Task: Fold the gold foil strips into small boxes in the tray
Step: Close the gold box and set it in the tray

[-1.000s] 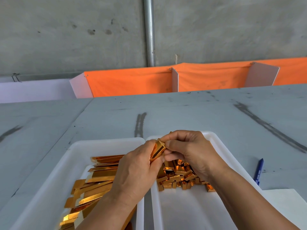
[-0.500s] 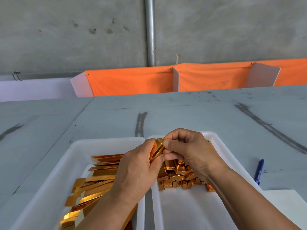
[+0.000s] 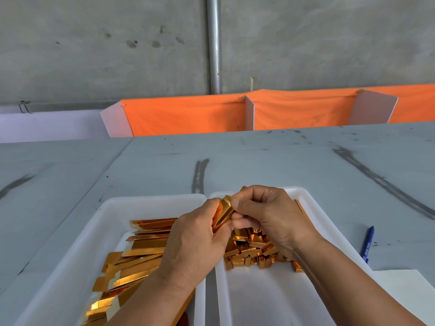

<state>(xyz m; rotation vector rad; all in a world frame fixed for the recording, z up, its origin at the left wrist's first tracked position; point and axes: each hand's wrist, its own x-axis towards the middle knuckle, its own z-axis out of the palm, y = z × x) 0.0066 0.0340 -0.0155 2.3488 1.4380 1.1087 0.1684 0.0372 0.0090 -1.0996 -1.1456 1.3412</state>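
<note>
Two white plastic trays sit side by side on the grey tabletop (image 3: 259, 161), their inner rims almost touching. The left tray (image 3: 70, 243) holds a loose heap of flat gold foil strips (image 3: 141, 250), lying roughly crosswise and overlapping one another. The right tray (image 3: 259, 302) holds a pile of small boxes (image 3: 254, 251) folded from the same gold foil, gathered in its far half. Above the gap between the trays, a partly folded strip (image 3: 223, 214) is held between both hands, lifted clear of either heap. The left hand (image 3: 195, 243) comes up over the left tray with its back to the camera, its grip closed round the strip's lower part, thumb up against the foil. The right hand (image 3: 270, 215) reaches in over the pile of boxes, knuckles up and fingers curled, its grip pinching the strip's upper end between thumb and forefinger. Both forearms are bare. To the right of the trays a blue pen (image 3: 367, 241) lies on the tabletop, just beyond the far edge of a white sheet (image 3: 404, 285).
</note>
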